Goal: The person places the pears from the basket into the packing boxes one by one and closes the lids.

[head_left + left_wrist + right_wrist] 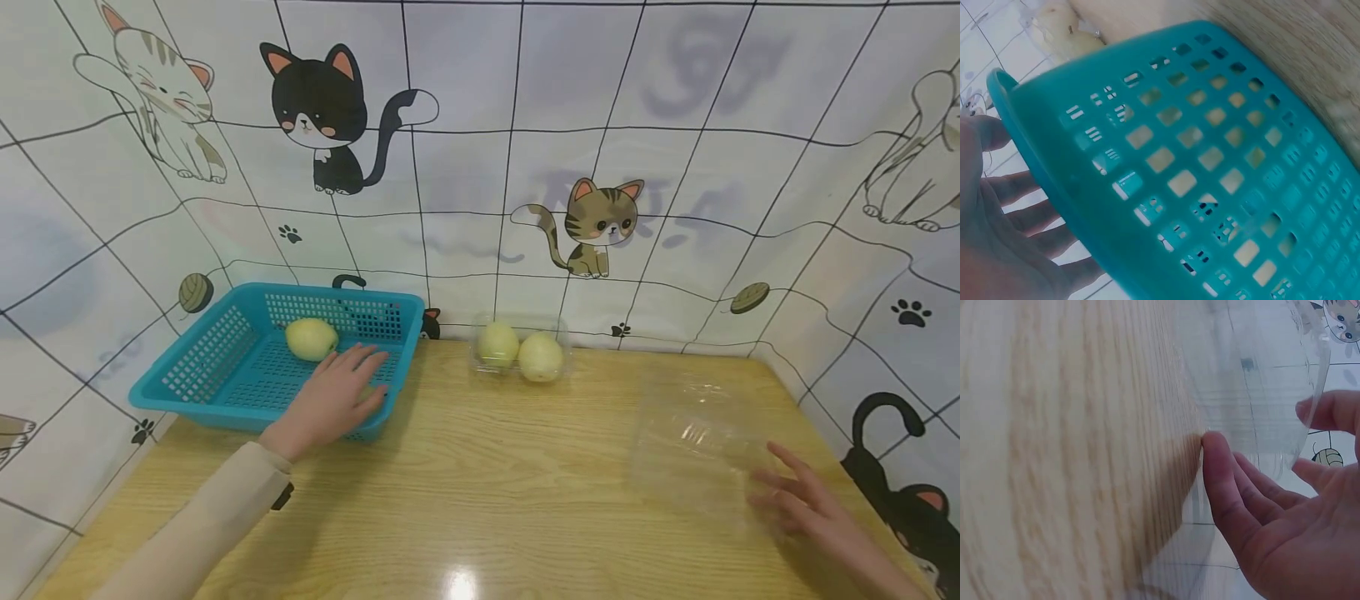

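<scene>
My left hand reaches over the right side of a blue-green perforated plastic basket, its fingers spread and extended. Beneath the palm a pale round fruit is mostly hidden; whether the hand touches it I cannot tell. Another yellow-green fruit lies farther back inside the basket. In the left wrist view the fingers lie beyond the basket's rim. At the right, my right hand hovers with loosely spread fingers at the near edge of a clear plastic container. Thumb and fingers lie about that edge without a visible grip.
A small clear plastic box with two pale yellow-green fruits stands at the back middle of the wooden table. Behind and beside the table hangs a white cloth printed with cats and grid lines.
</scene>
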{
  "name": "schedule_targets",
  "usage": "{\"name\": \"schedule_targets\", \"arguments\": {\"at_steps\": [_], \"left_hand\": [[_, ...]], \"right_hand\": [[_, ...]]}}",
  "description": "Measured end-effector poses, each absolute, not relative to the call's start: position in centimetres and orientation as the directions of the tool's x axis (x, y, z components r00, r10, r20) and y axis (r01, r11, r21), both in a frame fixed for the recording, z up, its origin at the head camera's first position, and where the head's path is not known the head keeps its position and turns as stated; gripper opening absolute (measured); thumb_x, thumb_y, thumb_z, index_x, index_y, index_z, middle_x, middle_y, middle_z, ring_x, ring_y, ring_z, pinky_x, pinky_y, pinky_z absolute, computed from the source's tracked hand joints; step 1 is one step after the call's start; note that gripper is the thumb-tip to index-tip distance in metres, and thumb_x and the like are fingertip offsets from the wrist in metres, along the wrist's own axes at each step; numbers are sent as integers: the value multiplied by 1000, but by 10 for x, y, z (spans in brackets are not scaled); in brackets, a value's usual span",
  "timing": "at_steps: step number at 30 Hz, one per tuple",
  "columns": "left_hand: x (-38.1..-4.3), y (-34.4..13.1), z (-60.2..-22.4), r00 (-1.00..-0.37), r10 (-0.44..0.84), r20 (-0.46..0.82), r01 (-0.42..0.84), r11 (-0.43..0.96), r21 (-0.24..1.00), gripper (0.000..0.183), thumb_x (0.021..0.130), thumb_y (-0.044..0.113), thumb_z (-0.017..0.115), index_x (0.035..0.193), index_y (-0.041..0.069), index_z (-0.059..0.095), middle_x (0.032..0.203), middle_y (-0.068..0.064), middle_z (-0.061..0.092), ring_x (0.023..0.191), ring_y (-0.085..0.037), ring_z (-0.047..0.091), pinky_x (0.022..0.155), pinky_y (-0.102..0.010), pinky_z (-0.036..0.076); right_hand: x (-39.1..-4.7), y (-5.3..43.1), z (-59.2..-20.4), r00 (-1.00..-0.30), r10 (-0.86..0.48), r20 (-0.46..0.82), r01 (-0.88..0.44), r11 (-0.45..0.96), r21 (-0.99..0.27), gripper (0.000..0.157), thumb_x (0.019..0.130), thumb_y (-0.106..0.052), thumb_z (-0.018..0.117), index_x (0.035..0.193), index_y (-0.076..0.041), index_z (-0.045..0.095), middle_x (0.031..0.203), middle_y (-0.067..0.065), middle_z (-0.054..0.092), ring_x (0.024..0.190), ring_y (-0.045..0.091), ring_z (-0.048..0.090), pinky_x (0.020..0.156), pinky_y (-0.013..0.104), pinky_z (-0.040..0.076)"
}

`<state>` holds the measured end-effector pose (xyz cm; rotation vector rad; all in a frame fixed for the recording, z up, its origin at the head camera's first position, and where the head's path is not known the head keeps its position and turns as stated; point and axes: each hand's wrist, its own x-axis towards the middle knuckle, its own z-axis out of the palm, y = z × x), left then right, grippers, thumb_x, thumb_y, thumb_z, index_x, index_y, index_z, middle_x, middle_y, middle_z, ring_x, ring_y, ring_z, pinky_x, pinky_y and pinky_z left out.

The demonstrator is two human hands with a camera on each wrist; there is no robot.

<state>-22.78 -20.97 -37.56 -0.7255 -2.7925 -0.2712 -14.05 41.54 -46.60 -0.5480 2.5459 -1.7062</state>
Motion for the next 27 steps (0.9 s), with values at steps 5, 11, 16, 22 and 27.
{"name": "schedule_targets", "arguments": {"at_steps": [5,11,16,22,27], "left_hand": [[-231,-217,-375,-833,467,298,519,846,126,47,95,22,60,133,-4,51,133,-25,51,126,-42,44,100,-62,34],[-234,-226,-374,-846,462,267,513,842,168,45,95,20,61,130,-6,53,132,-27,51,119,-44,50,95,-58,42],[-233,-233,-373,-873,448,195,485,843,234,44,96,19,59,133,-5,52,134,-29,48,117,-44,51,92,-57,44],[-234,-240,-371,-894,435,104,446,851,275,46,99,21,55,136,-3,49,138,-28,45,121,-45,48,94,-58,42],[-234,-244,-369,-899,432,63,430,851,301,44,99,21,54,136,-2,50,139,-28,44,122,-46,47,94,-59,41]], "right_hand": [[-141,415,-464,-923,-371,107,-251,367,-896,75,100,9,31,148,-47,16,123,-31,51,96,0,62,64,24,52],[-140,414,-462,-912,-410,25,-184,354,-917,71,103,4,29,150,-46,12,124,-31,50,99,2,62,66,27,53],[-139,411,-461,-901,-433,-35,-145,377,-915,68,105,0,27,152,-43,6,124,-32,49,99,4,62,68,29,54],[-140,410,-459,-852,-514,-102,-73,310,-948,67,105,-2,25,148,-50,8,127,-30,49,104,7,61,73,31,54],[-139,406,-456,-826,-542,-154,-13,291,-957,66,106,-4,25,149,-50,6,130,-30,48,107,8,60,78,31,53]]}}
